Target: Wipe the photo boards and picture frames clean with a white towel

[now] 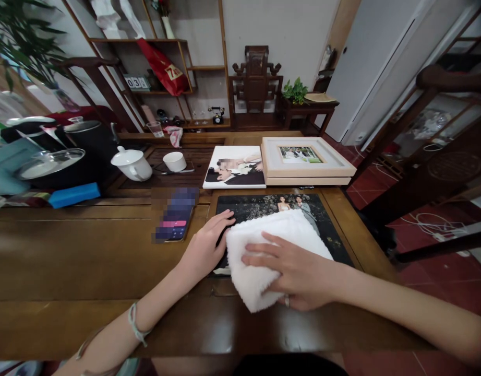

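A dark wedding photo panel lies flat on the wooden table, with two small figures near its top. Across its middle and front edge spreads a folded, fluffy white towel, which hides much of the picture. My right hand is pressed on the towel with bent, parted fingers gripping it; a ring shows on one finger. My left hand rests at the panel's left edge, fingers stretched out over the border and touching it. Left of that hand lies a phone with a partly blurred screen.
Behind the panel are a white-edged photo print and stacked light wooden frames. A lidded white cup, a small white bowl, a blue block and a black pot stand to the left. A dark chair is at right.
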`<state>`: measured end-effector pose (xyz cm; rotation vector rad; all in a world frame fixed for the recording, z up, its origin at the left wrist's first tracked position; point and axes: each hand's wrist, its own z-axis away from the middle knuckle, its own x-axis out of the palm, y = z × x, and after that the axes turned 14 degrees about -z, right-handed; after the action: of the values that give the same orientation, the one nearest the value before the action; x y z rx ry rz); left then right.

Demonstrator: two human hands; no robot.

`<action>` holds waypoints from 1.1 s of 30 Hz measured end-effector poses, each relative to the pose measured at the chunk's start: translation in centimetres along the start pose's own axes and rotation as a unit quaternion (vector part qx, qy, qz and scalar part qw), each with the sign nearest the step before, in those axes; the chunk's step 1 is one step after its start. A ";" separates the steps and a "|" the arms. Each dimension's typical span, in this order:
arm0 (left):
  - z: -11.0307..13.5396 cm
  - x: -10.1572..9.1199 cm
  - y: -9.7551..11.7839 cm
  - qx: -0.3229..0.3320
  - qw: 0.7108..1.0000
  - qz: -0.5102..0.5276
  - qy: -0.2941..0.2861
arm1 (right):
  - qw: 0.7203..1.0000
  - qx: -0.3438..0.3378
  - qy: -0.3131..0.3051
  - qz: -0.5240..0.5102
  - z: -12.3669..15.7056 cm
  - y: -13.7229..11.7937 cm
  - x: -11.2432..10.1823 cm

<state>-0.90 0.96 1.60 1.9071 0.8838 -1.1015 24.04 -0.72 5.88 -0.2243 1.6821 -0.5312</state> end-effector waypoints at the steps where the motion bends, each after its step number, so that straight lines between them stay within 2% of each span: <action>1: 0.0 0.0 0.0 0.002 1.000 0.000 0.001 | 1.000 -0.007 -0.003 -0.006 0.1 -0.2 0.0; 4: 0.0 0.1 0.0 0.005 1.000 -0.006 0.005 | 1.000 0.001 0.019 -0.011 0.3 0.8 -0.7; 10: 0.0 0.2 0.1 0.008 1.000 -0.004 0.028 | 0.985 0.070 0.147 0.064 0.9 7.0 -2.8; 12: 0.0 0.2 0.1 0.006 1.000 -0.006 0.027 | 0.977 0.088 0.175 0.079 1.2 8.4 -2.9; 15: 0.0 0.2 0.1 0.003 1.000 -0.009 0.024 | 0.979 0.074 0.173 0.085 1.4 7.8 -2.3; 20: 0.0 0.2 0.1 -0.001 1.000 -0.016 0.006 | 0.997 0.010 0.065 0.030 1.2 2.0 0.1; 23: 0.0 0.1 0.1 -0.010 1.000 -0.023 -0.005 | 0.999 -0.026 0.036 0.020 1.1 0.1 0.9; 26: 0.0 0.0 0.2 -0.009 0.999 -0.033 -0.016 | 0.999 -0.018 0.045 0.025 1.3 0.8 0.6; 33: 0.0 0.1 0.3 0.003 0.999 -0.040 -0.009 | 0.983 0.066 0.136 0.106 1.9 6.9 -2.4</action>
<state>-0.61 0.84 1.58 1.8784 0.9556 -1.1686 27.30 5.91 4.59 0.1309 1.8999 -0.5275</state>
